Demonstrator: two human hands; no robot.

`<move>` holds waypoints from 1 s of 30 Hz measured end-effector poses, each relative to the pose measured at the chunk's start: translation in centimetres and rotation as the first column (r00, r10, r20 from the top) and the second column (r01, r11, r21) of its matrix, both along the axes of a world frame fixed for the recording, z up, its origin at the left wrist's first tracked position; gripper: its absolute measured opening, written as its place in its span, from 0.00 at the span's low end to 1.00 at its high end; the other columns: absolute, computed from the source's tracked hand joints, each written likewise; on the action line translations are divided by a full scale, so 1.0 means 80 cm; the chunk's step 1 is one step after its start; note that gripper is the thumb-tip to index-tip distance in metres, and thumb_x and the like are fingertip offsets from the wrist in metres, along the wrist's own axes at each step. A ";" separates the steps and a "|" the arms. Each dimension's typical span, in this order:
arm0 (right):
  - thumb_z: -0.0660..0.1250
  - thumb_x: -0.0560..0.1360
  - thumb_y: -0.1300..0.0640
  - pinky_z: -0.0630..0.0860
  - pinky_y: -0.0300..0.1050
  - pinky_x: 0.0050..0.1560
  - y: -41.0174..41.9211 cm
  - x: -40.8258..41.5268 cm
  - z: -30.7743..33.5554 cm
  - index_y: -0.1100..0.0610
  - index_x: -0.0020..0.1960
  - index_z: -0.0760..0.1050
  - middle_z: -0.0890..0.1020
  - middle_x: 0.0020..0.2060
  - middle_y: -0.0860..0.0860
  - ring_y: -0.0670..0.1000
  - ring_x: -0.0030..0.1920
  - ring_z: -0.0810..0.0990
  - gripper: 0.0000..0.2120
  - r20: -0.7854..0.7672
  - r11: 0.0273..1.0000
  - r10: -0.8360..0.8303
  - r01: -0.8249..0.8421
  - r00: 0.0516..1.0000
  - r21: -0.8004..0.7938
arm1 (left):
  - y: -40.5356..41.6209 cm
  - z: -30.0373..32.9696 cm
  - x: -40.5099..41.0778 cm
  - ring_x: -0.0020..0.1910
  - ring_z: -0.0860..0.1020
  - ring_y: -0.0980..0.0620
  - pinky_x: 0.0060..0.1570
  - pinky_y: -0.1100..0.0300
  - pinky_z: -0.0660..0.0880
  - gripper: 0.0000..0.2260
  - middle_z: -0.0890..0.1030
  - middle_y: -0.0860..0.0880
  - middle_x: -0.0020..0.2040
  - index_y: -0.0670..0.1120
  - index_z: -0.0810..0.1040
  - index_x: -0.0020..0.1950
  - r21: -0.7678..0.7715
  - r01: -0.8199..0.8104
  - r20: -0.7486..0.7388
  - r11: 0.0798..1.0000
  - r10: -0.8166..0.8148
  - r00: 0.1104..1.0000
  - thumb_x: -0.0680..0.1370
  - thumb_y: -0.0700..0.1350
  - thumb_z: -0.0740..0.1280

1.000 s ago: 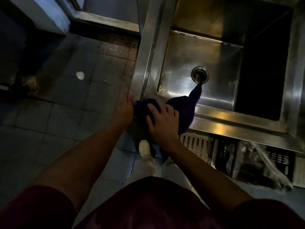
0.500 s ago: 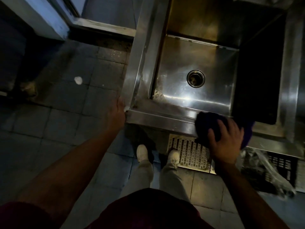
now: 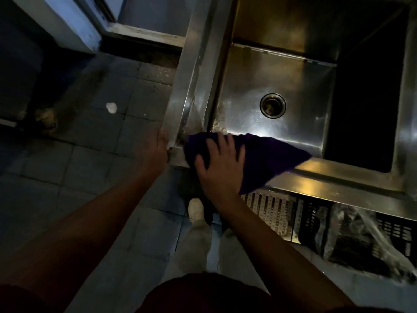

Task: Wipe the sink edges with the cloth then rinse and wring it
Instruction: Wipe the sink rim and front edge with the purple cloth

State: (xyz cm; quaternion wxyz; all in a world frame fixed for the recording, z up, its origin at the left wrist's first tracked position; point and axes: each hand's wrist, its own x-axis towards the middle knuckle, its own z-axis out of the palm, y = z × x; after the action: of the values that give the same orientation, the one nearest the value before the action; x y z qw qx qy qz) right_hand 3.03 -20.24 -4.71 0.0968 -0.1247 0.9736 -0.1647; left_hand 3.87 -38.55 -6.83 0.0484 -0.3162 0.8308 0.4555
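A dark purple cloth (image 3: 270, 159) lies spread over the near left corner of the steel sink's front edge (image 3: 338, 179). My right hand (image 3: 220, 168) presses flat on the cloth's left part, fingers spread. One corner of the cloth points right along the rim. My left hand (image 3: 155, 152) rests against the sink's outer left corner, holding its edge. The basin holds a round drain (image 3: 272, 106), and its right side lies in deep shadow.
The sink's left rim (image 3: 196, 71) runs away from me. Grey floor tiles (image 3: 90, 154) lie to the left with a white spot (image 3: 111, 107). Under the sink sit a perforated tray (image 3: 270, 213), dark crates and clear plastic (image 3: 372, 240). My white shoe (image 3: 195, 208) shows below.
My right hand slid the cloth from the middle of the front edge back left to the near corner. The left hand stayed on the corner.
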 end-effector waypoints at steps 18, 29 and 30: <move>0.55 0.78 0.37 0.52 0.62 0.78 0.182 0.020 0.001 0.51 0.72 0.70 0.68 0.76 0.56 0.57 0.79 0.60 0.28 -0.040 0.987 -0.150 0.152 0.988 0.054 | 0.012 0.018 0.001 0.64 0.67 0.57 0.58 0.80 0.56 0.19 0.70 0.51 0.62 0.41 0.71 0.70 0.003 -0.036 0.034 0.999 0.036 0.999 0.86 0.50 0.50; 0.55 0.80 0.39 0.50 0.64 0.78 0.003 -0.005 0.000 0.51 0.72 0.70 0.66 0.77 0.56 0.58 0.79 0.58 0.26 -0.002 0.999 0.007 -0.007 1.000 -0.034 | 0.012 0.025 0.000 0.63 0.71 0.57 0.59 0.68 0.61 0.20 0.73 0.53 0.61 0.46 0.72 0.68 0.044 -0.047 0.050 0.998 0.044 0.998 0.85 0.54 0.49; 0.56 0.80 0.40 0.51 0.65 0.78 -0.012 -0.007 0.000 0.52 0.72 0.71 0.66 0.77 0.57 0.58 0.79 0.59 0.26 -0.009 0.999 0.013 -0.014 1.000 -0.053 | 0.011 0.022 0.001 0.58 0.74 0.57 0.57 0.65 0.64 0.19 0.75 0.52 0.58 0.46 0.74 0.64 0.059 -0.051 0.052 0.997 0.048 0.997 0.85 0.55 0.49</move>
State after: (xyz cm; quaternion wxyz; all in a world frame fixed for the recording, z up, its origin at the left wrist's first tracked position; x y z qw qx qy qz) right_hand 2.45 -21.21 -4.71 0.0905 -0.1345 0.9685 -0.1891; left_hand 3.91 -37.69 -5.06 0.0676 -0.3467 0.8071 0.4731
